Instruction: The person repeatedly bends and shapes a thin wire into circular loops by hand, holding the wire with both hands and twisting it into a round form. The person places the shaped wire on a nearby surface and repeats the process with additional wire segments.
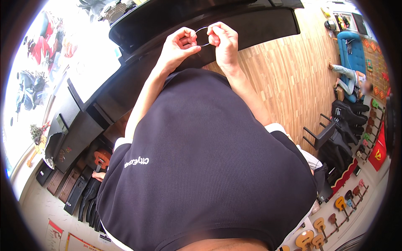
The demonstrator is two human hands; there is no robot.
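Observation:
A thin, silvery wire loop [201,29] is held up between my two hands, ahead of my dark shirt. My left hand [178,45] pinches its left side with thumb and fingers, the fingers curled in. On the loop's right side, the curled fingers of my right hand [224,41] grip it. The wire shows as one arc above and one below the gap between the hands. Both hands are in the air, with a glossy black piece of furniture [146,26] behind them.
Wood-patterned floor [280,79] stretches to the right, with black chairs [341,129] beyond. A person [356,81] sits on a blue sofa [356,50]. Guitars and ukuleles [341,203] line the right wall. At left, another person's hand [99,175] is near an orange guitar [101,158].

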